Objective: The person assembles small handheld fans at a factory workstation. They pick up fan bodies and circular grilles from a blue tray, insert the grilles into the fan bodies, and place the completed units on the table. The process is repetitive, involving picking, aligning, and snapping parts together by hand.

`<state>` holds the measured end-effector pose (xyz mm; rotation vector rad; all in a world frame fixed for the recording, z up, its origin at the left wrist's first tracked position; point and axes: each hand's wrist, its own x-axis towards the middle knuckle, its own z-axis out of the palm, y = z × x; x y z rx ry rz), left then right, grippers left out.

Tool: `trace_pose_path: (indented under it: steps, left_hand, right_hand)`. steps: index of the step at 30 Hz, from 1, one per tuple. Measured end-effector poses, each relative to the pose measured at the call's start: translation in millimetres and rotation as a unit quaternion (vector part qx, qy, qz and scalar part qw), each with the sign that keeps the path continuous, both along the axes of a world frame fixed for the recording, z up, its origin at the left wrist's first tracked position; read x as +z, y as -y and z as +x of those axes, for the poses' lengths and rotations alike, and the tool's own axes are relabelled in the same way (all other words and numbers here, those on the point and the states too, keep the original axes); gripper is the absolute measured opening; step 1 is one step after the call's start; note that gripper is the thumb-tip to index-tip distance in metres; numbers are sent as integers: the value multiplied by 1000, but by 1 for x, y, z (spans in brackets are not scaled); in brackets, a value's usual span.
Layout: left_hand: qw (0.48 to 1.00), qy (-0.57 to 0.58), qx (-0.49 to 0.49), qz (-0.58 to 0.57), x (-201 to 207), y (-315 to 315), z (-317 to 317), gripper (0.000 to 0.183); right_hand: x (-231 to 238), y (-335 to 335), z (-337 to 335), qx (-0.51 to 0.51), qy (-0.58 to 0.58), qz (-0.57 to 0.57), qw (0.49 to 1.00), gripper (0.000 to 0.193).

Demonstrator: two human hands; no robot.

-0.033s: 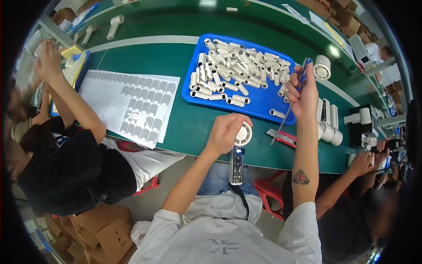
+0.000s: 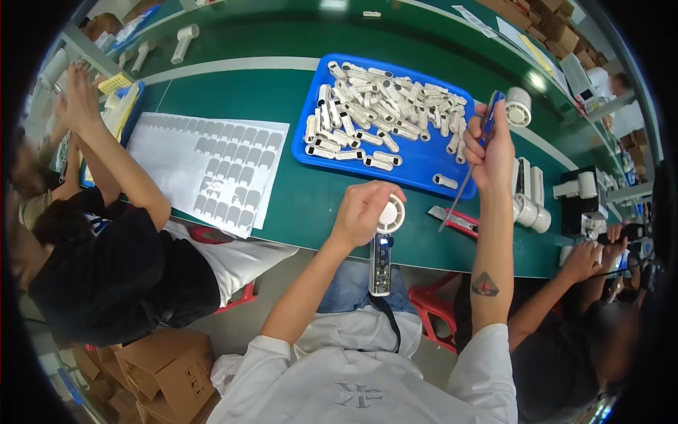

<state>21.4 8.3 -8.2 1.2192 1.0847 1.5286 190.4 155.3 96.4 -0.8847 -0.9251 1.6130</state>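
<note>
My left hand point(image 2: 361, 215) is closed round the head of a white handheld fan point(image 2: 393, 212), held upright at the table's near edge. The fan's handle hangs below, its dark inner parts exposed and a small bluish light showing near the top. In my raised right hand point(image 2: 494, 152) is a screwdriver point(image 2: 489, 121) with a blue handle, its long shaft slanting down to the left. The shaft's tip lies in the picture over a red utility knife point(image 2: 462, 223) on the table. Beyond both hands stands a blue tray point(image 2: 417, 161) with many small white parts with dark windows.
Left of the tray lies a sheet of grey labels point(image 2: 205, 159). More white fans point(image 2: 531, 212) lie right of my right forearm, and another point(image 2: 518, 107) stands behind it. People sit close on both sides; a red stool point(image 2: 432, 311) is beside my lap.
My right hand has shifted very slightly to the right with the screwdriver. The left hand and fan look unmoved.
</note>
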Motion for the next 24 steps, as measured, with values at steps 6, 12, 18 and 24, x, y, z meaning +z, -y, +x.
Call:
trace_pose_path:
  steps: [6, 12, 18, 24]
  left_hand:
    - [1000, 5, 5, -9, -2, -2, -5, 46]
    - [999, 19, 36, 16, -3, -2, -1, 50]
    - [996, -31, 76, 27, -3, 1, -3, 60]
    - [992, 11, 119, 49, -1, 0, 0, 48]
  right_hand:
    - [24, 28, 14, 74, 265, 122, 954, 32]
    - [2, 65, 38, 221, 516, 287, 776, 31]
    - [-7, 77, 43, 220, 535, 273, 769, 35]
    - [14, 57, 41, 149, 512, 324, 781, 30]
